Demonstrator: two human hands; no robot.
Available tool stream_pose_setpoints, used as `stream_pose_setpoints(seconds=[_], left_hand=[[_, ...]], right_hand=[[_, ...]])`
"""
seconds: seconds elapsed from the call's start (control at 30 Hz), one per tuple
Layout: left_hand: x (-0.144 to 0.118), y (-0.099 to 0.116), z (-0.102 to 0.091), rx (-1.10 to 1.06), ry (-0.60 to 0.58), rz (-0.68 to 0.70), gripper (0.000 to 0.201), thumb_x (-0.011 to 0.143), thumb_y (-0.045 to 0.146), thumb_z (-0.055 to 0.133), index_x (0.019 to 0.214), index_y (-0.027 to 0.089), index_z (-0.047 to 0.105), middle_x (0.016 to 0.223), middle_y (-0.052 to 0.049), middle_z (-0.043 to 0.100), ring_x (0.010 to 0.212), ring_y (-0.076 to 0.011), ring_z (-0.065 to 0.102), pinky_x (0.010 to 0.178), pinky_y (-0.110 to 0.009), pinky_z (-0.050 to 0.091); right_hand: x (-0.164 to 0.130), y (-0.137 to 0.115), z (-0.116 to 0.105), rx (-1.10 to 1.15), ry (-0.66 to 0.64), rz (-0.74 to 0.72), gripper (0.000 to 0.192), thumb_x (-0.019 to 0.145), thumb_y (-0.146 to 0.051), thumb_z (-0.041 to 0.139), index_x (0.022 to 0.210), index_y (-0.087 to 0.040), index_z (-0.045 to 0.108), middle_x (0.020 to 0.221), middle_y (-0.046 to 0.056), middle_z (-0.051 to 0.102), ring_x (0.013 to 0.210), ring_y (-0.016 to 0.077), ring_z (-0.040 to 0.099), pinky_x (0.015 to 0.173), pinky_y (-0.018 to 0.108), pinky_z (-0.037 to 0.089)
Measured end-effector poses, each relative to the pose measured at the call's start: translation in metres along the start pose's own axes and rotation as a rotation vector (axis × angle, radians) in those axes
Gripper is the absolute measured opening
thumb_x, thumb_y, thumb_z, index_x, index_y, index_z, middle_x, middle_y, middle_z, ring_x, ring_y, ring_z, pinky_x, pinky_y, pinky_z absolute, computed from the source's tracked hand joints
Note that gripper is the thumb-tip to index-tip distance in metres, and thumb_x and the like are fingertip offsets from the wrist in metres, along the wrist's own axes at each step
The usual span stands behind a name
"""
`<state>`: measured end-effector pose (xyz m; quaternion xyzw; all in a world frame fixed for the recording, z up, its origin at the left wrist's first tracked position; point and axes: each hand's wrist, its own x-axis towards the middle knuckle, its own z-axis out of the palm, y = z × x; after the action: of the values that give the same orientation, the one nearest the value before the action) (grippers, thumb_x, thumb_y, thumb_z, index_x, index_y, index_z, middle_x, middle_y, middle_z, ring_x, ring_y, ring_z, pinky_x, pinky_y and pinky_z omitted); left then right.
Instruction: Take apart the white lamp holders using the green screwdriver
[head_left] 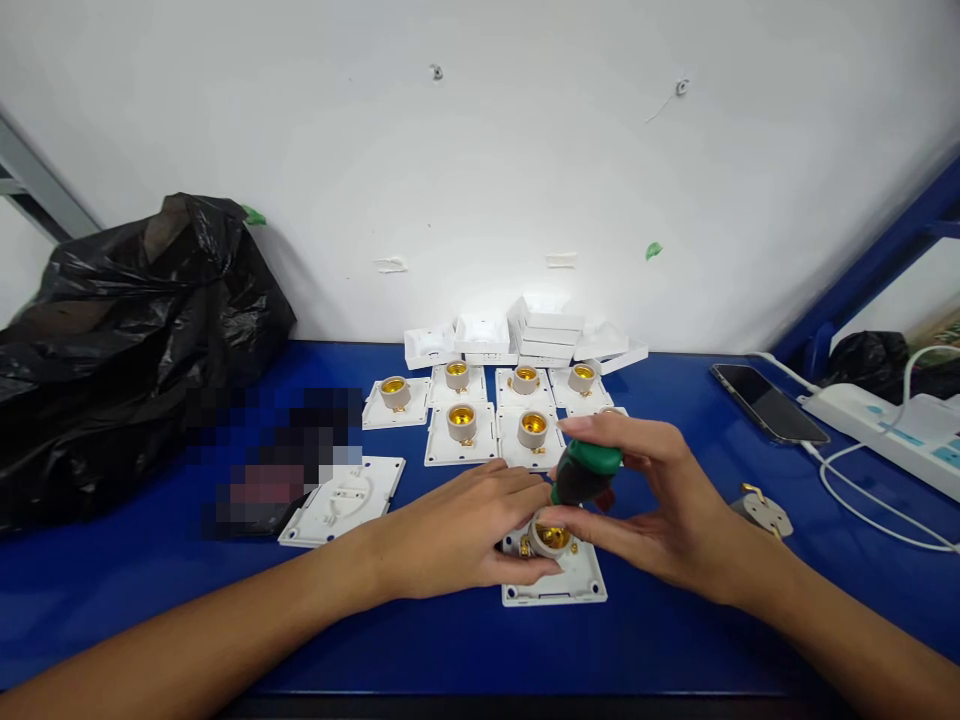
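Green-and-black plastic is what the right hand (675,505) is wrapped around: the stubby handle of a screwdriver (585,472), held nearly upright with its long axis pointing down at the white square lamp-holder plate with a brass-lined socket (553,565). That plate lies flat on the blue bench (450,640), directly beneath both hands and close to the near edge. The left hand (465,535) is laid on the plate's left side, its fingers pressed beside the socket, so the two hands meet over it; the screwdriver's tip is hidden between them. Further out, rows of matching white lamp-holder plates (495,410) are set ahead, a stack of white covers (525,340) behind those, and a black plastic bag (127,340) far left.
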<state>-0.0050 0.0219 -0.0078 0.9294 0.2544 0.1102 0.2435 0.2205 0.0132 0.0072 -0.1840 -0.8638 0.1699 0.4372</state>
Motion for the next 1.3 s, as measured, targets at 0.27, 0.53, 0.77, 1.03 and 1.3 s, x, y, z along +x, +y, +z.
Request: stream_pose_setpoints(seconds=[0.27, 0.53, 0.77, 1.03, 1.3], left_hand=[[0.0007, -0.0041, 0.0029, -0.017, 0.035, 0.006, 0.025, 0.098, 0.045, 0.067, 0.103, 0.021, 0.069, 0.104, -0.006, 0.068, 0.104, -0.0254, 0.065, 0.095, -0.038, 0.051], [0.0009, -0.0008, 0.0004, -0.041, 0.031, -0.008, 0.021, 0.094, 0.037, 0.074, 0.102, 0.019, 0.066, 0.114, -0.007, 0.069, 0.106, -0.0252, 0.064, 0.098, -0.038, 0.049], [0.0004, 0.001, 0.0002, -0.013, 0.016, -0.032, 0.021, 0.095, 0.038, 0.074, 0.102, 0.019, 0.066, 0.12, -0.008, 0.067, 0.108, -0.0265, 0.063, 0.098, -0.038, 0.048], [0.0019, 0.0026, -0.0021, -0.045, 0.008, -0.023, 0.016, 0.095, 0.035, 0.073, 0.1, 0.02, 0.068, 0.113, -0.007, 0.068, 0.106, -0.0251, 0.064, 0.098, -0.038, 0.049], [0.0019, 0.003, -0.0023, -0.021, 0.005, -0.032, 0.02, 0.095, 0.038, 0.074, 0.098, 0.019, 0.068, 0.117, -0.007, 0.068, 0.102, -0.0251, 0.065, 0.095, -0.037, 0.048]], right_hand=[[0.009, -0.0042, -0.0014, 0.004, -0.031, -0.032, 0.071, 0.093, -0.009, 0.067, 0.155, -0.029, 0.037, 0.094, -0.002, 0.066, 0.071, 0.013, 0.059, 0.058, 0.027, 0.053], [0.0033, -0.0035, 0.0003, -0.019, 0.01, 0.045, 0.08, 0.091, -0.011, 0.067, 0.161, -0.029, 0.032, 0.103, 0.004, 0.067, 0.068, 0.0145, 0.057, 0.054, 0.03, 0.054], [0.0035, -0.0006, 0.0009, -0.004, 0.028, -0.017, 0.083, 0.091, -0.006, 0.067, 0.16, -0.036, 0.031, 0.118, 0.003, 0.069, 0.067, 0.0127, 0.058, 0.054, 0.029, 0.054], [0.0091, -0.0069, -0.0011, -0.007, -0.01, -0.034, 0.076, 0.091, -0.004, 0.062, 0.157, -0.029, 0.035, 0.093, -0.002, 0.066, 0.066, 0.0119, 0.057, 0.055, 0.027, 0.051], [0.0099, -0.0077, -0.003, -0.059, -0.023, -0.05, 0.071, 0.095, -0.008, 0.063, 0.156, -0.032, 0.034, 0.095, 0.0, 0.065, 0.065, 0.0126, 0.056, 0.054, 0.028, 0.05]])
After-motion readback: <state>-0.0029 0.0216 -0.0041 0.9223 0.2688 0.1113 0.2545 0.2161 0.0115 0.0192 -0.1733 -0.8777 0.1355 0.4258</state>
